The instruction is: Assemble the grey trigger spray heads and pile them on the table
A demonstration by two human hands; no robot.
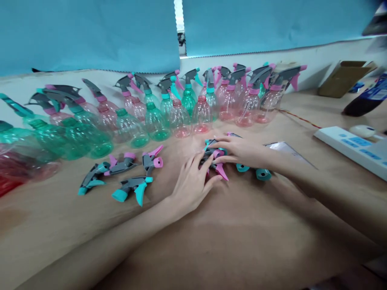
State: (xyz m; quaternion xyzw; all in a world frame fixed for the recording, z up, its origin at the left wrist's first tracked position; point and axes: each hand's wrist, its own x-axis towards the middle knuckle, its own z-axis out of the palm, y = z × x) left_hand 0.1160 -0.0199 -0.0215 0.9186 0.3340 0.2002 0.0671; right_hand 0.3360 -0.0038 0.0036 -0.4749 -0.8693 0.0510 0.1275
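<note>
My left hand point(193, 183) lies on the brown table point(229, 237) with fingers stretched out, touching the near side of a small heap of grey spray triggers point(215, 156) with pink and teal parts. My right hand point(242, 151) rests flat over the same heap from the right, fingers spread. Neither hand grips a trigger. More loose spray triggers point(127, 173) lie to the left of my left hand.
Several green and pink clear bottles point(157, 117), some with triggers fitted, stand in a row across the back. A white keypad device point(353, 147) and a cardboard box point(344, 78) sit at the right. A clear plastic bag point(284, 150) lies beyond my right wrist.
</note>
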